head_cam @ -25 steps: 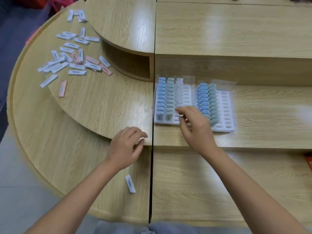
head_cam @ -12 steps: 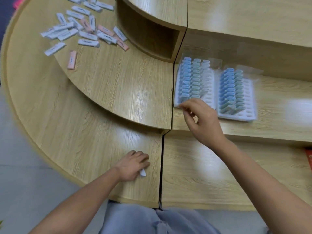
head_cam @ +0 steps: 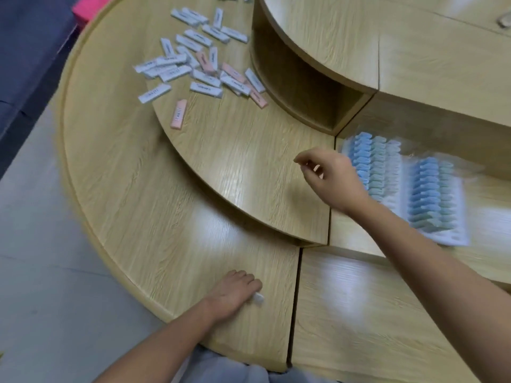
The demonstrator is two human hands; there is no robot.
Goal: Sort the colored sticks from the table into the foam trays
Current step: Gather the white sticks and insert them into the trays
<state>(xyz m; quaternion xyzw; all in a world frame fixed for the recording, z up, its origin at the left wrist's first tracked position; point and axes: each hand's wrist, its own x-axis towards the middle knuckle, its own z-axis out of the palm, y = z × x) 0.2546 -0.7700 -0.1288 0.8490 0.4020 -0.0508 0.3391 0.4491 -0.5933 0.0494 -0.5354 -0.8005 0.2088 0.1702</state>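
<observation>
Curved wooden tabletop [head_cam: 154,217]: left hand [head_cam: 235,288] curls over a white stick [head_cam: 258,298] near the front edge; right hand [head_cam: 329,175] hangs loose, empty, beside the trays [head_cam: 455,237]. Best pinch its sides, then slot it upright.

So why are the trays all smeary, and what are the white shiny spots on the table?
Head view: the trays are smeared by motion blur, and the right hand is a little soft too; the sticks up top look sharper; the white spots are probably lamp glare on the glossy table.
</observation>
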